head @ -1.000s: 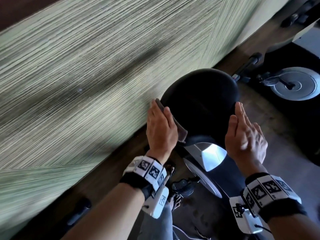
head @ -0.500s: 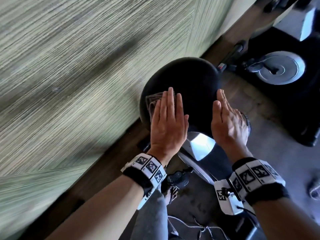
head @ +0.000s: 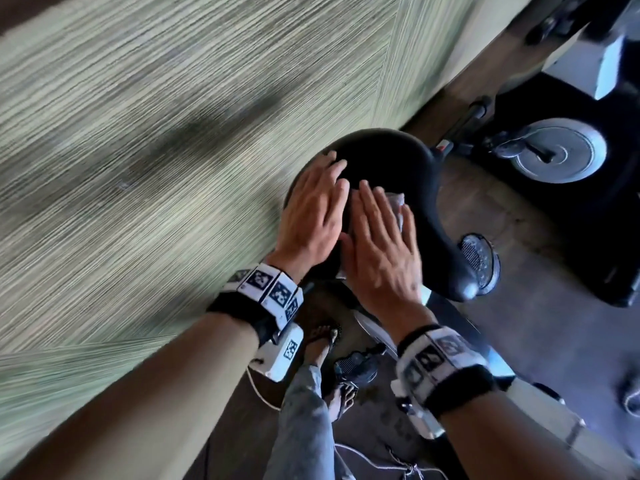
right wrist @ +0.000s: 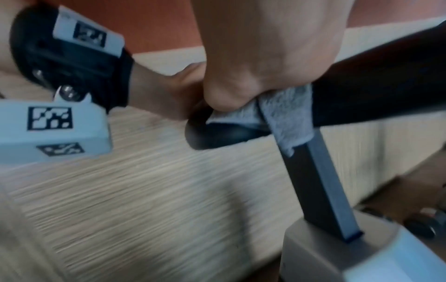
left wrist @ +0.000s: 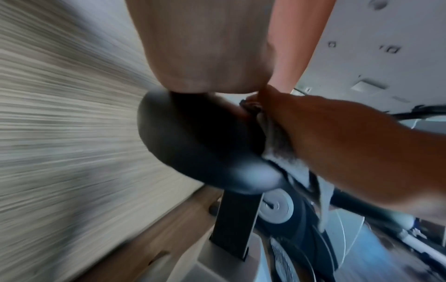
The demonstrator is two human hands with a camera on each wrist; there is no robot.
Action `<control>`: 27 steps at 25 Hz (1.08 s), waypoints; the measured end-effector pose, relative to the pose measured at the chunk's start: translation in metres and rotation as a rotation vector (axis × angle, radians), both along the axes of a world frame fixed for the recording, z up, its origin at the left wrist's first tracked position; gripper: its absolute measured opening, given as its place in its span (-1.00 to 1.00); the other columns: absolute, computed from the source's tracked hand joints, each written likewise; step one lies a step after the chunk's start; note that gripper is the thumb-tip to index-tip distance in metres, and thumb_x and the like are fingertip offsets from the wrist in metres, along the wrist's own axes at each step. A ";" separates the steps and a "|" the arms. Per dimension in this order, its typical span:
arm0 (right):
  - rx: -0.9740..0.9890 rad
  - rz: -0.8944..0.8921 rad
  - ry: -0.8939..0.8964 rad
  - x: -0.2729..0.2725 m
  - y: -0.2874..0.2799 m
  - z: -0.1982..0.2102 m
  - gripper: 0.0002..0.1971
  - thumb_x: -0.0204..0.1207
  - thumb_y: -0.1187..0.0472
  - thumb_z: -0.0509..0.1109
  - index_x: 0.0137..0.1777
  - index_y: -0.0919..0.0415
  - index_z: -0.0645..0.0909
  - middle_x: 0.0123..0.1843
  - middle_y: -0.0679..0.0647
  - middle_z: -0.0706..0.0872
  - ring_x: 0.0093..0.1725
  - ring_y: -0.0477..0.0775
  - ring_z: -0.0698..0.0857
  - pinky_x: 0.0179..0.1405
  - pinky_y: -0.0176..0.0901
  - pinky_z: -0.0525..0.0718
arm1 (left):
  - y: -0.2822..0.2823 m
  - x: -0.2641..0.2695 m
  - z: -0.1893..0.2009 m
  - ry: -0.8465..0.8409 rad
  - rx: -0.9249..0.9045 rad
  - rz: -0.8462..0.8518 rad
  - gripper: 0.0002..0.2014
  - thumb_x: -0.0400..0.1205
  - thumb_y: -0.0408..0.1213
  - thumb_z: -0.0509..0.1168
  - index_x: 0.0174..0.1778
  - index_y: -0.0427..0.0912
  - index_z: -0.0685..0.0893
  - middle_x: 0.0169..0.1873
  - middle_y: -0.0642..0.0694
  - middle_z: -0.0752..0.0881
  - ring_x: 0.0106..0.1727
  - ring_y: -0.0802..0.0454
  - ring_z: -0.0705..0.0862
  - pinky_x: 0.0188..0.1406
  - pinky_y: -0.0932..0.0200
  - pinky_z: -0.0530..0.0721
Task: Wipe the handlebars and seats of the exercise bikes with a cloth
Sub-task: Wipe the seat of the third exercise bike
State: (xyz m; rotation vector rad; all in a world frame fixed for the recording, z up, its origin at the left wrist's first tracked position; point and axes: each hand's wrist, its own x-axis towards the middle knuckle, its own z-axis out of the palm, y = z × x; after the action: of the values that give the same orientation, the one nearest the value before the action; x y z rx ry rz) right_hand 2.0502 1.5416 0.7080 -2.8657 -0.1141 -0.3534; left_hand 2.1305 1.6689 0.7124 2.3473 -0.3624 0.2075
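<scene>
Right hand (head: pixel 377 251) flat, fingers straight, pressing grey cloth (right wrist: pixel 284 114) onto black bike seat (head: pixel 384 157). Left hand (head: pixel 311 216) flat beside it, steadying seat. Cloth soft, light (likely bunches; best kept under palm).

Hands and cloth on the bike seat

Left hand (head: pixel 311 216) lies on the seat (head: pixel 388 157) at 9 o'clock; right hand (head: pixel 379 247) beside it at 3 o'clock, cloth (head: pixel 397 202) beneath; seat post (right wrist: pixel 323 188) below.
</scene>
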 end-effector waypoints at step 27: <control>-0.104 -0.034 0.078 -0.049 -0.071 0.002 -0.20 0.66 0.03 0.43 0.81 0.19 0.15 0.83 0.10 0.16 0.81 0.12 0.13 0.77 0.21 0.13 | -0.007 0.002 -0.019 -0.054 0.079 0.021 -0.42 0.84 -0.15 -0.22 0.51 -0.19 0.64 0.60 -0.14 0.54 0.70 -0.03 0.38 0.74 -0.01 0.26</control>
State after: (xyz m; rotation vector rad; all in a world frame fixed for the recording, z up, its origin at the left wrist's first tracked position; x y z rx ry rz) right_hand 2.0015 1.4704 0.7096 -2.9830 -0.0722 -0.2490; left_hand 2.1330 1.6623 0.6936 2.4277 -0.3793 0.2717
